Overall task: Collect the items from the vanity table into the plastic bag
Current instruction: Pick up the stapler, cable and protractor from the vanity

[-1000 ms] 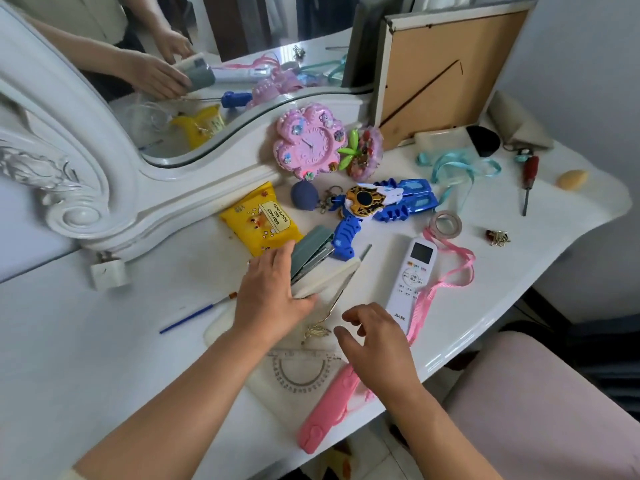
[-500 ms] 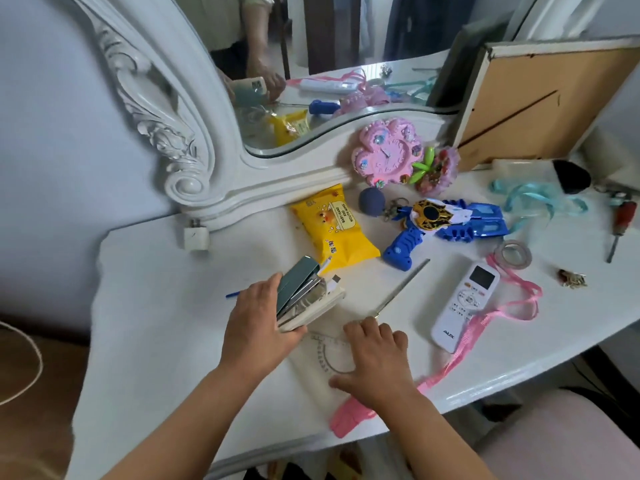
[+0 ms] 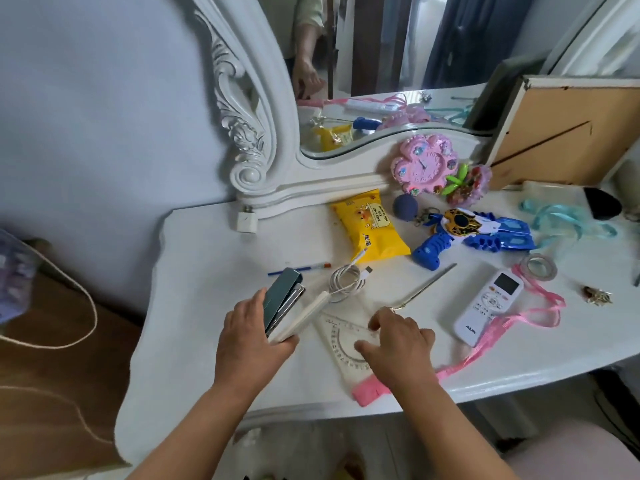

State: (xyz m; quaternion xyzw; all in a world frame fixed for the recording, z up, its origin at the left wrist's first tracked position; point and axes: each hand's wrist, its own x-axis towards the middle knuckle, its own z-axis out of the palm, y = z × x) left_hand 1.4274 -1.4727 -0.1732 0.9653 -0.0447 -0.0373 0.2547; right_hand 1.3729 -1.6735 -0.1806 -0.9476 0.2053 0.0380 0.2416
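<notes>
My left hand (image 3: 254,341) grips a stack of flat things: a dark green stapler (image 3: 282,299) on top of a white slim case (image 3: 301,318). My right hand (image 3: 398,344) rests with curled fingers on a clear protractor set square (image 3: 341,341) lying flat on the white vanity table (image 3: 207,306). A pink comb-like piece (image 3: 367,389) sticks out under my right wrist. A coiled white cable (image 3: 346,278) lies just beyond the stack. The plastic bag (image 3: 14,271) shows only as a blurred edge at the far left.
Further back lie a yellow wipes pack (image 3: 370,230), blue toy gun (image 3: 467,237), pink clock (image 3: 422,164), white remote (image 3: 488,306) with pink ribbon (image 3: 519,320), tape roll (image 3: 538,266), scissors (image 3: 429,282), blue pen (image 3: 298,268) and teal ribbon (image 3: 561,220). A picture frame (image 3: 568,133) leans on the mirror.
My view has swung left. My left hand has carried the stapler and white case leftward, uncovering the coiled cable. My right hand has settled onto the set square.
</notes>
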